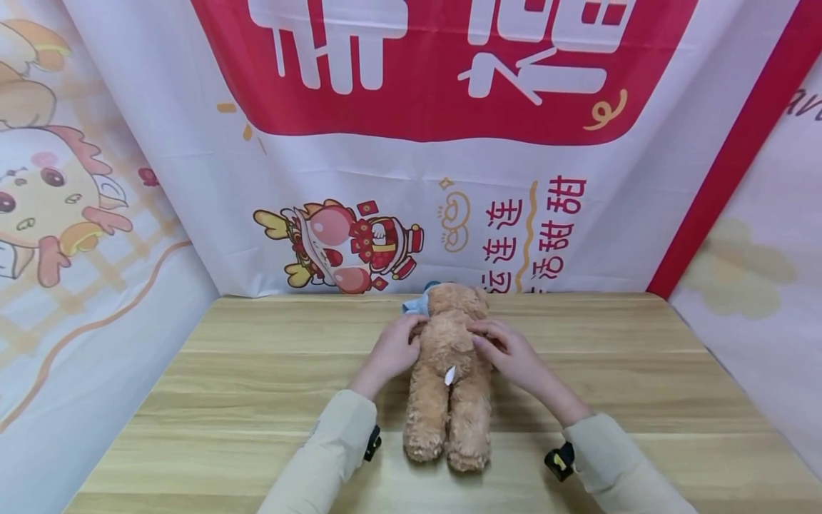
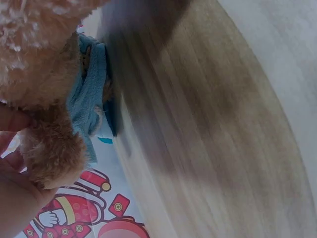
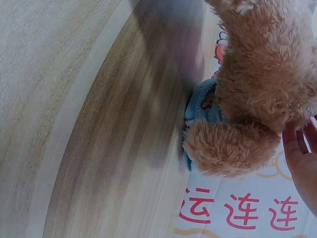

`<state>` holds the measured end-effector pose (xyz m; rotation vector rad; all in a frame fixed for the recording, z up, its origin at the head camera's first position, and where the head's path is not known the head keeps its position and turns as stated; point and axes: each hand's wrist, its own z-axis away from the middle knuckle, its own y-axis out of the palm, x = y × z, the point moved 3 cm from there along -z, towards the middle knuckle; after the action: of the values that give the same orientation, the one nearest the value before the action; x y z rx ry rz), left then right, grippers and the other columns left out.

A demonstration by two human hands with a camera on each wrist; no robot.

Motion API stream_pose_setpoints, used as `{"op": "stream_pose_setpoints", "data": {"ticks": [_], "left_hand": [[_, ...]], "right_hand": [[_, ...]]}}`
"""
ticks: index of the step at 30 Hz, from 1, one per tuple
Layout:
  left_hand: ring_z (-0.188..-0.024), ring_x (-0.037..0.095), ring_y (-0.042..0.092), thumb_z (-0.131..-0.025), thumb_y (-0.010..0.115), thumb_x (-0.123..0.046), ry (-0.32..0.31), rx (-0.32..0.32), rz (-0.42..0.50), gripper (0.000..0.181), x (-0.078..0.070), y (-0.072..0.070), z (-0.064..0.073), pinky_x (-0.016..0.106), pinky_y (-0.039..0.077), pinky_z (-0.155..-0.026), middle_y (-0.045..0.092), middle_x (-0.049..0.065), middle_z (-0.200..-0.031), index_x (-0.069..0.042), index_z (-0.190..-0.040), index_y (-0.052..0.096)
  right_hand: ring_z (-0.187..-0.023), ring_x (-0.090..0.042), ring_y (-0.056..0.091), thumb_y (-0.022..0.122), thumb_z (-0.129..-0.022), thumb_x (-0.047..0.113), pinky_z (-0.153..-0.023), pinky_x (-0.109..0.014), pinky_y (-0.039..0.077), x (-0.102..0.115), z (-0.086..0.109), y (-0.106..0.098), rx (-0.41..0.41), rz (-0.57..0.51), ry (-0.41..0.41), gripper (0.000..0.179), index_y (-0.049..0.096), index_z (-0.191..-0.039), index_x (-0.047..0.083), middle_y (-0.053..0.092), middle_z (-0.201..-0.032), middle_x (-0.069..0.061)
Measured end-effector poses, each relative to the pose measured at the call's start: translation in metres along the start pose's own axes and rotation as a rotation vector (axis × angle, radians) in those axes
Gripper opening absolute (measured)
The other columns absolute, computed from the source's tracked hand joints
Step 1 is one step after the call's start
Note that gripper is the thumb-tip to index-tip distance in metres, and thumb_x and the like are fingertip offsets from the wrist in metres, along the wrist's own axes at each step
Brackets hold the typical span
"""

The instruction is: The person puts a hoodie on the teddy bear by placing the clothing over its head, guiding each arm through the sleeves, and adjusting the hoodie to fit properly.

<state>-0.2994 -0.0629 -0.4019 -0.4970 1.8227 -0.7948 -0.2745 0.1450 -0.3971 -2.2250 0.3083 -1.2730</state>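
A brown plush teddy bear (image 1: 449,343) lies on the wooden table with its back up and its legs toward me. A small white tag (image 1: 449,375) sticks out between the legs. Light blue cloth (image 2: 94,94) shows at the bear's head end, partly under it. My left hand (image 1: 397,348) grips the bear's left side near the shoulder; thumb and fingers close around a furry arm (image 2: 53,148) in the left wrist view. On the other side my right hand (image 1: 514,357) holds the bear's flank beside its other arm (image 3: 233,148), fingertips in the fur.
The wooden table (image 1: 257,400) ends at a white and red printed cloth (image 1: 321,164) hanging behind the bear's head. Printed cloths also hang at the left (image 1: 70,321) and right (image 1: 758,285). Black straps (image 1: 560,461) with cameras sit at both sleeve cuffs.
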Motion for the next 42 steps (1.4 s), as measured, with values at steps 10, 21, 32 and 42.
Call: {"op": "stream_pose_setpoints", "data": {"ticks": [10,21,32,42], "left_hand": [[-0.120,0.028,0.056,-0.098,0.048,-0.042,-0.036,0.032,0.040,0.044,-0.017,0.003,-0.008,0.046,0.044,-0.102,0.061,0.010,-0.128,-0.012,-0.127,0.060],[-0.118,0.028,0.056,-0.096,0.054,-0.033,-0.016,0.137,0.029,0.033,-0.016,0.005,-0.007,0.044,0.044,-0.102,0.061,0.009,-0.125,-0.012,-0.118,0.066],[-0.119,0.028,0.056,-0.096,0.055,-0.029,0.042,0.273,0.000,0.027,-0.015,0.015,-0.002,0.045,0.044,-0.102,0.057,0.009,-0.127,-0.012,-0.115,0.063],[-0.127,0.035,0.048,-0.090,0.066,-0.032,-0.016,0.193,0.019,0.045,-0.002,0.011,-0.003,0.051,0.042,-0.104,0.045,0.017,-0.137,-0.012,-0.128,0.055]], "right_hand": [[-0.106,-0.031,0.062,0.055,-0.095,0.007,-0.087,-0.031,0.052,-0.004,-0.011,-0.001,-0.011,-0.013,0.146,0.021,0.067,-0.111,0.002,0.065,-0.116,-0.017],[-0.142,-0.045,0.021,0.059,-0.091,0.014,-0.111,-0.061,0.027,-0.015,-0.026,0.002,0.142,0.026,0.175,0.060,0.035,-0.143,-0.006,0.015,-0.157,-0.024],[-0.142,-0.044,0.022,0.054,-0.096,0.020,-0.117,-0.055,0.022,-0.024,-0.038,0.016,0.035,0.147,0.284,0.067,0.021,-0.148,-0.007,0.019,-0.154,-0.029],[-0.139,-0.052,0.021,0.065,-0.090,0.013,-0.113,-0.063,0.023,-0.035,-0.043,0.013,0.059,0.231,0.197,0.059,0.039,-0.139,-0.008,0.023,-0.149,-0.036]]}}
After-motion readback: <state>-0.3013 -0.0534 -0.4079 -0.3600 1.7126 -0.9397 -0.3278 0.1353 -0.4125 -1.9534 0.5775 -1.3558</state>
